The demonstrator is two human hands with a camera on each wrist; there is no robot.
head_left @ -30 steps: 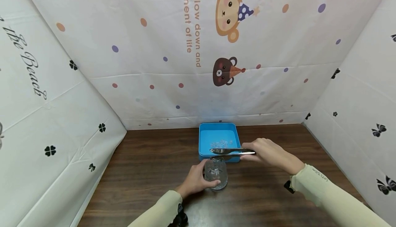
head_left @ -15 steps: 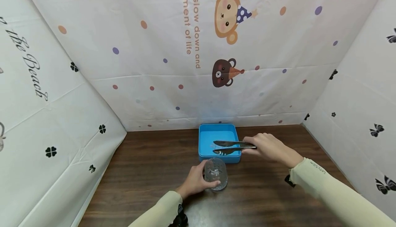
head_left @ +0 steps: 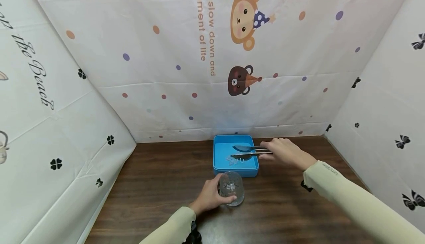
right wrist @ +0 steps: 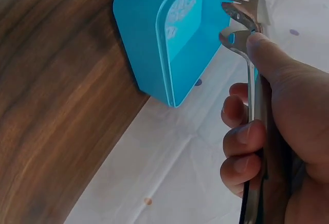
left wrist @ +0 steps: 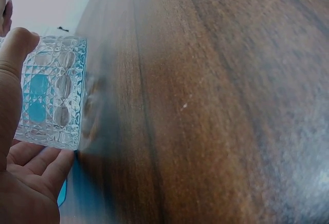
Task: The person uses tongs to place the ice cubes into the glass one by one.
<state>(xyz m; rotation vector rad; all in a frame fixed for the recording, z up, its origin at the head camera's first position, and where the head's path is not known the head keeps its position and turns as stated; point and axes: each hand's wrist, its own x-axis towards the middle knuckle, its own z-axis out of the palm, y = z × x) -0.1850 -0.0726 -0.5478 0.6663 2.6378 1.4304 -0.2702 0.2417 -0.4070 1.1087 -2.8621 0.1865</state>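
My left hand [head_left: 211,195] holds a clear cut-glass cup [head_left: 231,188] on the table, thumb on the near side and fingers round the far side. In the left wrist view the patterned glass [left wrist: 54,90] sits between thumb and fingers. My right hand [head_left: 286,153] grips metal serving tongs [right wrist: 252,80], one tip slotted like a fork. Their tips stand apart above a blue tray [head_left: 235,172], directly behind the cup. Small clear pieces [head_left: 231,160] lie in the tray, partly hidden beneath the tongs. Nothing shows between the tips.
The brown wooden table [head_left: 166,177] reaches back to a white printed cloth [head_left: 179,103] hung as a wall. Similar cloth walls [head_left: 76,162] rise at the left and right sides.
My right hand has drawn the tongs from above the cup back over the tray, and their tips have spread apart. My left hand and the cup have stayed in place.
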